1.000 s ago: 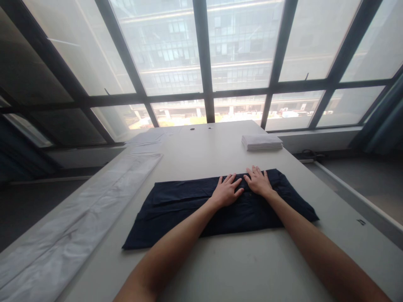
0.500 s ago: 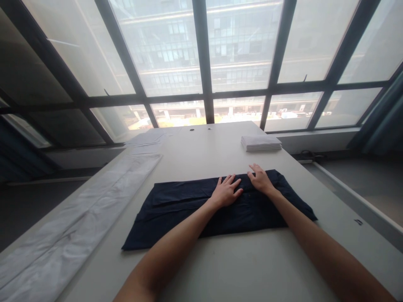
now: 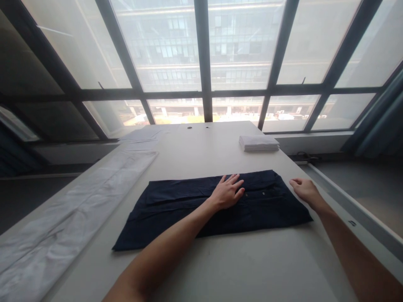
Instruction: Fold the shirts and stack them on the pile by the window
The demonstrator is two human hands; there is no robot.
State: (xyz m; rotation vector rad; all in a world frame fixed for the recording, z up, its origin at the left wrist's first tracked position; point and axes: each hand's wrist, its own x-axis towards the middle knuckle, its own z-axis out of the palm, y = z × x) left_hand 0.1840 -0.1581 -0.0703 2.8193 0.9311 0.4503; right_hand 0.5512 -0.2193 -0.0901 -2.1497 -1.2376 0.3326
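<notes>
A dark navy garment (image 3: 176, 209), folded into a wide flat shape, lies across the table in front of me. Two small pale spots like buttons show on its right half. My left hand (image 3: 228, 192) rests flat on the middle of the cloth near its far edge, fingers spread. Just past the garment's right edge is my right hand (image 3: 305, 191), its fingers curled together and apart from the cloth. Nothing shows in those fingers.
The white table (image 3: 201, 155) reaches toward large windows. Along its left side lies a long white cloth (image 3: 63, 222), with flat white sheets (image 3: 141, 136) beyond it. A neat stack of folded white cloths (image 3: 258, 143) sits at the far right.
My right hand has left the garment's far edge, moved right past its side and curled its fingers. My left hand stays on the cloth. The view has shifted slightly.
</notes>
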